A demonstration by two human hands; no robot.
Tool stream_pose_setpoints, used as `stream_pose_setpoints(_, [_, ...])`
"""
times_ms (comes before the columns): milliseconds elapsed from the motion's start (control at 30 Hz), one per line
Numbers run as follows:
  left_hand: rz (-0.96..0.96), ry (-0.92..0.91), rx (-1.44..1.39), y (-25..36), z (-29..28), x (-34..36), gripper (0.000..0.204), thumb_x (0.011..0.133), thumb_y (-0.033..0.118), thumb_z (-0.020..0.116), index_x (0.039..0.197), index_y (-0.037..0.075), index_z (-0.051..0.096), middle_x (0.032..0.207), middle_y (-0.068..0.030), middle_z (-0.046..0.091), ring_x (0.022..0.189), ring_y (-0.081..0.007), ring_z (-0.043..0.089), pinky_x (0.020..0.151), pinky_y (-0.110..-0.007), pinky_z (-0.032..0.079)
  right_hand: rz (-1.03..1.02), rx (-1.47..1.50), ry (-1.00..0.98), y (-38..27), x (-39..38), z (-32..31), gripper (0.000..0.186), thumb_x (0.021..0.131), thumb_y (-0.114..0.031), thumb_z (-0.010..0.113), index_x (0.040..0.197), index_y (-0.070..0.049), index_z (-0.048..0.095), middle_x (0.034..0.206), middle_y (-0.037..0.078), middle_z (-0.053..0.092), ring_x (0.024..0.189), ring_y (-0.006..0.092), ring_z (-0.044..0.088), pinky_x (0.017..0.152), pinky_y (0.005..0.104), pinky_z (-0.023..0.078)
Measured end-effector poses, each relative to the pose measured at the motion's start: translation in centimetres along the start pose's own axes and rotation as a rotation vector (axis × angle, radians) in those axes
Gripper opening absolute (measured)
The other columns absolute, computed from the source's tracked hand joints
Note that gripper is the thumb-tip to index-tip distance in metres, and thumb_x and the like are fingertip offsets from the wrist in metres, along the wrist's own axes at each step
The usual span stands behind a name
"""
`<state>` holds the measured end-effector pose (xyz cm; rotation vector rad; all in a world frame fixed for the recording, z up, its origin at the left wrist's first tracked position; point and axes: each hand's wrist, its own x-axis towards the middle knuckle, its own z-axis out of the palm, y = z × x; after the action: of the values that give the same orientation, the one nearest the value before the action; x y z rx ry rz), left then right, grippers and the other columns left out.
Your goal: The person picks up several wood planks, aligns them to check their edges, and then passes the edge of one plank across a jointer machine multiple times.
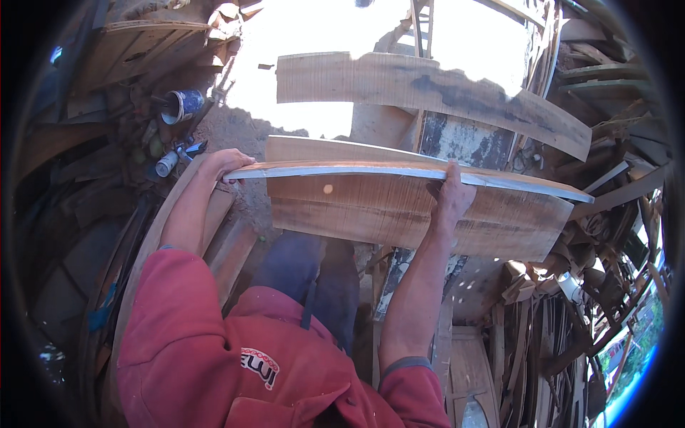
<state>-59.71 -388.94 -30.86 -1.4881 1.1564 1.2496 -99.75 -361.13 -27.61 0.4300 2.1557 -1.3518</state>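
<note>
A long wooden board [342, 170] is held up on its edge, its pale narrow side facing me. My left hand [225, 164] is closed around its left end. Right of the middle, my right hand [454, 191] grips the same board from the near side, with fingers partly hidden behind it. Under and nearer to me lie wide planks [399, 227] side by side across a weathered bench [467, 139]. Another wide plank [335, 78], with dark stains, rests farther off, partly in bright sun.
To the left are a blue-and-white bucket [184, 105] and a small white can [167, 164] among clutter. Wood strips and offcuts [564, 314] crowd the right side. A panelled wooden piece [472, 364] stands at lower right. Glare washes out the far ground.
</note>
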Motion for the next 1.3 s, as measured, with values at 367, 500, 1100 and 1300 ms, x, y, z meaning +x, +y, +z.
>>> stream_pose_setpoints(367, [0.317, 0.261, 0.084, -4.9, 2.2, 3.4, 0.038, 0.104, 0.037, 0.048, 0.123, 0.009, 0.066, 0.102, -0.0157, 0.070, 0.080, -0.0269, 0.067, 0.060, -0.039, 0.054, 0.087, 0.291, -0.067, 2.7, -0.2, -1.4, 0.046, 0.092, -0.015, 0.067, 0.134, -0.003, 0.051, 0.121, 0.016, 0.061, 0.097, 0.0277, 0.068, 0.066, 0.0413, 0.062])
stream_pose_setpoints(500, [0.592, 0.654, 0.133, -7.3, 6.1, 1.6, 0.038, 0.105, 0.035, 0.047, 0.128, 0.007, 0.058, 0.108, -0.0203, 0.064, 0.100, -0.0389, 0.063, 0.087, -0.047, 0.052, 0.376, 0.718, -0.223, 7.9, 0.7, -5.4, 0.053, 0.092, -0.011, 0.065, 0.142, -0.007, 0.047, 0.135, 0.015, 0.057, 0.124, 0.0336, 0.057, 0.099, 0.0560, 0.050])
stream_pose_setpoints(1100, [0.972, 1.080, 0.040, -7.6, 9.8, -5.0, 0.059, 0.104, 0.040, 0.052, 0.146, 0.003, 0.035, 0.138, -0.0246, 0.046, 0.127, -0.0415, 0.045, 0.110, -0.050, 0.035, 0.275, 1.072, -0.097, 8.5, -2.7, -5.7, 0.095, 0.088, -0.085, 0.028, 0.159, -0.022, 0.023, 0.164, 0.006, 0.024, 0.151, 0.0314, 0.023, 0.121, 0.0574, 0.019])
stream_pose_setpoints(1300, [0.915, 1.027, 0.092, -5.3, 7.4, -4.4, 0.063, 0.103, 0.037, 0.053, 0.151, 0.001, 0.032, 0.147, -0.0248, 0.042, 0.136, -0.0423, 0.042, 0.115, -0.050, 0.031, 0.327, 1.033, 0.027, 6.7, -3.8, -3.9, 0.091, 0.092, -0.082, 0.023, 0.159, -0.022, 0.025, 0.164, 0.007, 0.025, 0.150, 0.0310, 0.024, 0.121, 0.0582, 0.019])
